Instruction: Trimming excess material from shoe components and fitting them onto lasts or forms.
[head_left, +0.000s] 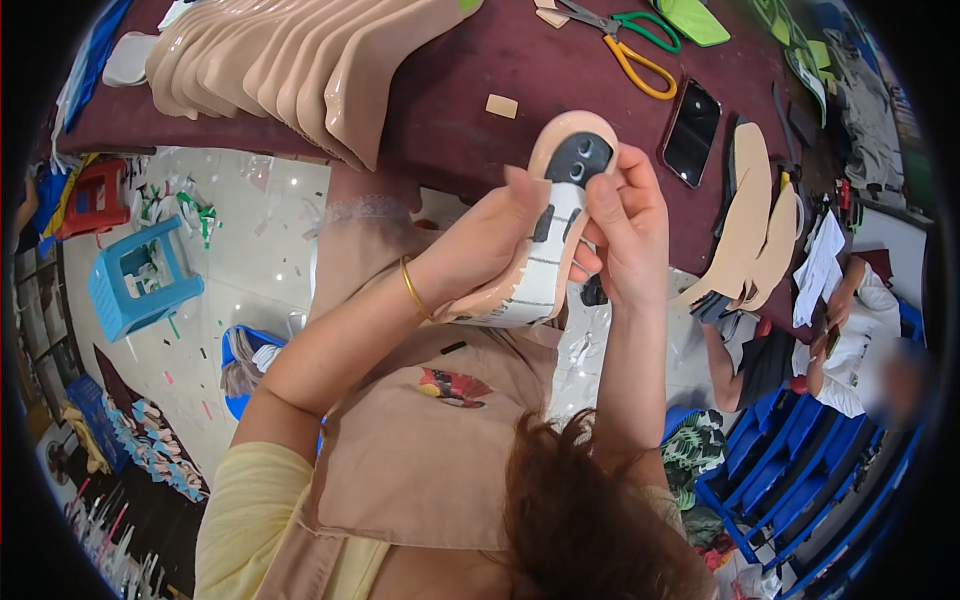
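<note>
Both my hands hold a beige wedge shoe sole (568,132) in front of my chest, just off the table's near edge. A white covering with dark marks runs along its face, and a dark grey patch with two small holes sits near the upper rounded end. My left hand (492,232), a yellow bangle on its wrist, is closed on the left side of the sole. Gripping the right edge is my right hand (625,225), thumb on the face and fingers partly hidden behind. A row of similar glossy beige soles (290,65) lies at the table's far left.
The dark red table (440,110) also carries scissors (630,45) with green and yellow handles, a phone (693,132), a small beige piece (502,106) and beige insole shapes (745,215). A blue stool (145,278) stands left. Another person (860,320) sits at right.
</note>
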